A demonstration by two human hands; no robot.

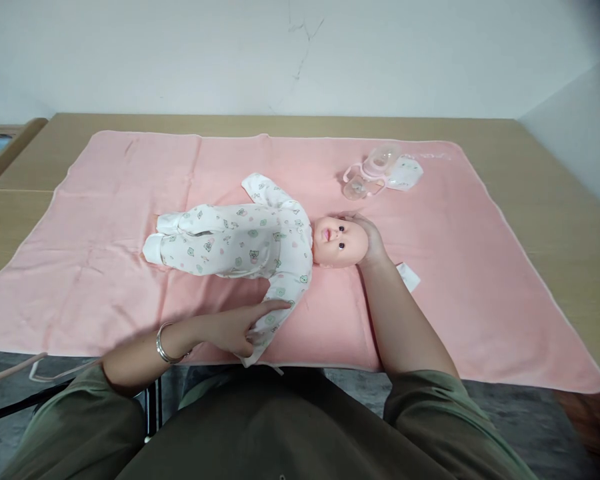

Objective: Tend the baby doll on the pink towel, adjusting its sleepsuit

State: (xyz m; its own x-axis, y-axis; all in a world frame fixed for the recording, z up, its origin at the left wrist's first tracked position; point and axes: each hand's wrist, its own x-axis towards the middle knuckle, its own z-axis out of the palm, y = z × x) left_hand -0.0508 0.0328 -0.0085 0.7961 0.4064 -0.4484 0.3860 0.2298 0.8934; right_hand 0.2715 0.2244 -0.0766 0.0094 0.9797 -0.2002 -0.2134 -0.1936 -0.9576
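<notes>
Doll [245,240]: face-up on the pink blanket [90,253] over the counter [525,150], head [350,250] to the right
Left grip [235,328]: half open over the near sleeve [281,290], can't tell if it's really pinching cloth
Right grip [373,240]: cupped round the crown, fingertips mostly hidden, so no clue how far they wrap
Head support: I'd want that palm snug so it doesn't loll
Sleeve handling: go gently, no yanking tbh
</notes>
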